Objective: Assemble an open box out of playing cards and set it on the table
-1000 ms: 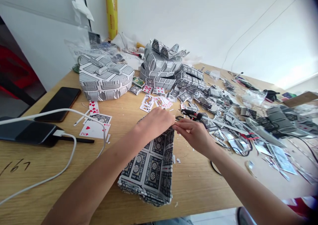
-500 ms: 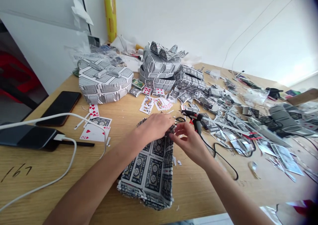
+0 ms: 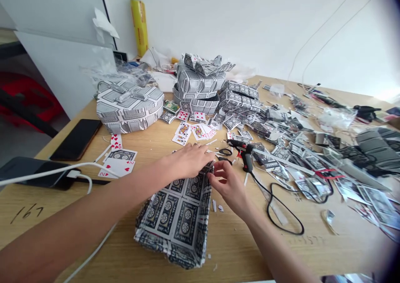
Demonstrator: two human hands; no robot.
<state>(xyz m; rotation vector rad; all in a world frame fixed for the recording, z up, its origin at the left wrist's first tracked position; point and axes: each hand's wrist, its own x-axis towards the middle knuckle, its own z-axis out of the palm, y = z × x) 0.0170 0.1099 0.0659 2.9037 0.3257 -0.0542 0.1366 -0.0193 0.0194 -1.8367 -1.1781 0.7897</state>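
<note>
A long open box made of playing cards (image 3: 176, 222), with dark patterned card backs showing, lies at an angle on the table before me. My left hand (image 3: 192, 160) reaches over its far end, back of the hand up, its fingertips curled at the far right corner and partly hidden. My right hand (image 3: 226, 183) is at the same corner from the right, thumb and fingers pinched on the rim. Just beyond the hands are black-handled scissors (image 3: 225, 152) and a black glue gun (image 3: 243, 152) with a red trigger.
More card-made boxes, a rounded one (image 3: 129, 108) and a stacked one (image 3: 200, 81), stand at the back. Loose cards and scraps (image 3: 281, 137) cover the right side. Left are a phone (image 3: 76, 139), a dark device (image 3: 34, 172) and a white cable. The glue gun's cord (image 3: 270, 216) loops at right.
The view has shifted a little, so the box appears lower and further left. Both hands stay at its far right corner, the left one flatter over the end.
</note>
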